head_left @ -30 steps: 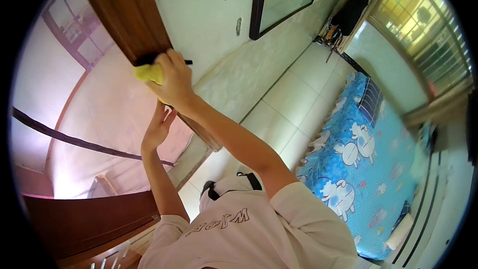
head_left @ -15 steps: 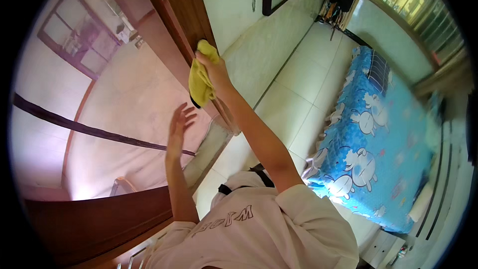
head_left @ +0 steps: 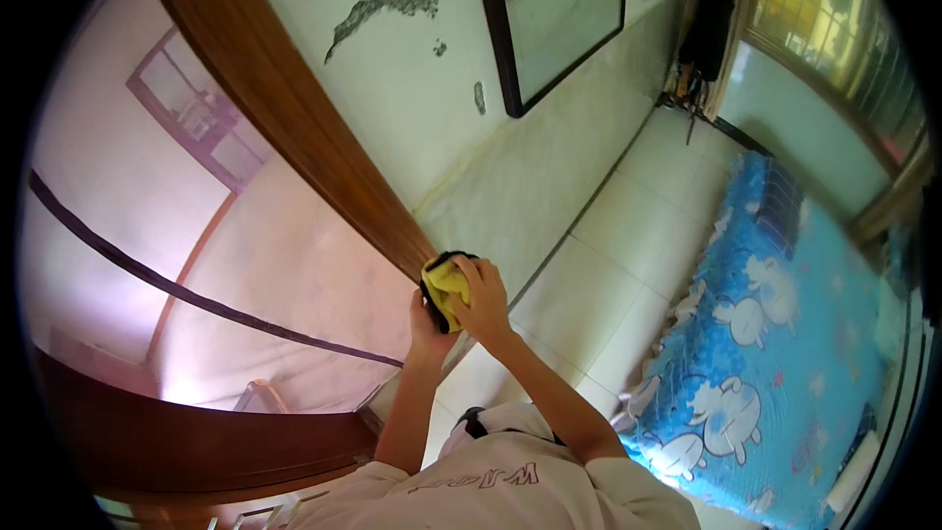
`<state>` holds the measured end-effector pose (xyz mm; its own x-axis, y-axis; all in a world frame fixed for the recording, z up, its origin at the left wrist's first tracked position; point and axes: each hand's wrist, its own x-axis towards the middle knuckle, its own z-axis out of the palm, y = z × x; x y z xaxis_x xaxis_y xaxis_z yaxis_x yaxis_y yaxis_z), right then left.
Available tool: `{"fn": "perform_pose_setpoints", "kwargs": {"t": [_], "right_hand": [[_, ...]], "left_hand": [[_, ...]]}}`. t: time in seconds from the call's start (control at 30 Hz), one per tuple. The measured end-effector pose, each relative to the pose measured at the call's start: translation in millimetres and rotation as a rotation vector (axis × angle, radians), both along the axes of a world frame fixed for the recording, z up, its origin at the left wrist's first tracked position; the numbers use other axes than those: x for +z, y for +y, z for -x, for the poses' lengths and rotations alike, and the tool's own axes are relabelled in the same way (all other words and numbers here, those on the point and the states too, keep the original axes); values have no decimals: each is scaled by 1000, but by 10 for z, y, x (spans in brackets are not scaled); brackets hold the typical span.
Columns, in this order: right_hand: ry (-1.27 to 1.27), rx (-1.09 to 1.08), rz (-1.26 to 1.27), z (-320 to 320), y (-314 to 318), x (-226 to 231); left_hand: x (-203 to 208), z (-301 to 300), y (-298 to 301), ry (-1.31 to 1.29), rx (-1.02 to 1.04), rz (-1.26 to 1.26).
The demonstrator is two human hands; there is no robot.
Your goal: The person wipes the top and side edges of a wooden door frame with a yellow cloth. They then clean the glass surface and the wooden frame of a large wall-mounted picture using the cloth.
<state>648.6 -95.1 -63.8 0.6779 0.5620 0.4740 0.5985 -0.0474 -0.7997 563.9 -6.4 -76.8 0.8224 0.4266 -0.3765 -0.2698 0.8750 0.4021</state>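
Observation:
A bunched yellow cloth (head_left: 447, 285) with black edging is between my two hands, in front of my body. My right hand (head_left: 484, 299) grips it from the right, fingers curled over its top. From the left and below, my left hand (head_left: 429, 330) closes on the cloth's black edge; part of its fingers is hidden behind the cloth. Just beyond the cloth is the lower visible end of the brown wooden door frame (head_left: 324, 152). Whether the cloth touches the frame I cannot tell.
A dark red door (head_left: 216, 447) stands at the lower left. Right of the frame, a wall (head_left: 363, 88) with peeled paint bears a dark-framed panel (head_left: 564, 29). A bed (head_left: 765, 353) with a blue cartoon cover fills the right side. Pale floor tiles (head_left: 613, 255) run between.
My right hand has brought the cloth down and off the frame's side toward my body. My left hand, open and apart before, has come up and taken hold of the cloth too. The view has shifted.

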Motion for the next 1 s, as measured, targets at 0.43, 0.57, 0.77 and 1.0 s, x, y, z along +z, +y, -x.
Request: {"fn": "perform_pose_setpoints", "kwargs": {"t": [0.43, 0.57, 0.77, 1.0], "right_hand": [[1400, 354, -532, -1773, -575, -313], [1404, 210, -780, -2554, -639, -286], [1472, 154, -598, -4033, -945, -236], [1347, 67, -474, -4852, -1278, -374]], "left_hand": [[-35, -1928, -931, 335, 99, -2114], [194, -2639, -875, 125, -127, -1917], [283, -3667, -1025, -132, -182, -1492], [1504, -3939, -277, 126, 446, -2069]]}}
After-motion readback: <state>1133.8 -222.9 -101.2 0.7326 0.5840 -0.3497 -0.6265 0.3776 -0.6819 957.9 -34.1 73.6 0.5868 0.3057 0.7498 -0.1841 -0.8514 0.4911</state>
